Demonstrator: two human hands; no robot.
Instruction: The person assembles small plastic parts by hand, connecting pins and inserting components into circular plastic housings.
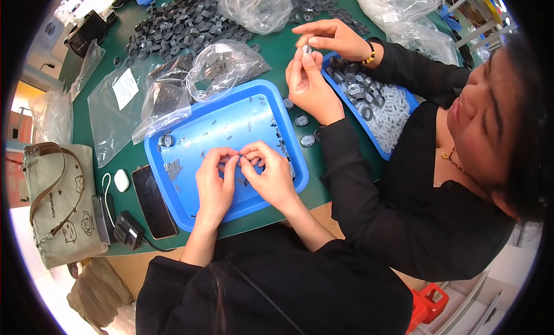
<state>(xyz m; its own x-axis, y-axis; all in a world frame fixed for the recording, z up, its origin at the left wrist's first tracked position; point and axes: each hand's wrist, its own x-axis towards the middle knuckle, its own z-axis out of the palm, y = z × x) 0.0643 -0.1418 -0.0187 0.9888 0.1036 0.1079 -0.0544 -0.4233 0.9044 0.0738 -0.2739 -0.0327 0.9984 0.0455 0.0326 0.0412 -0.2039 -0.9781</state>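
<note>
Head view: blue tray on green tabletop. Well left of tray: canvas bag. Nearer: white case, then black phone just beside the tray. Beyond tray: clear plastic bags and a heap of dark rings. Inside tray, far-left corner: round dark-rimmed part; small grey pieces along the left. Over tray's near half, left hand pinched narrow; right hand likewise, fingertips meeting on a small dark part, mostly hidden, type can't be told. Dark bits along tray's right wall. Right of tray: loose round parts; co-worker's hands off its far-right corner, pinching a pale piece; second tray of dark rings and clear pieces farther right.
</note>
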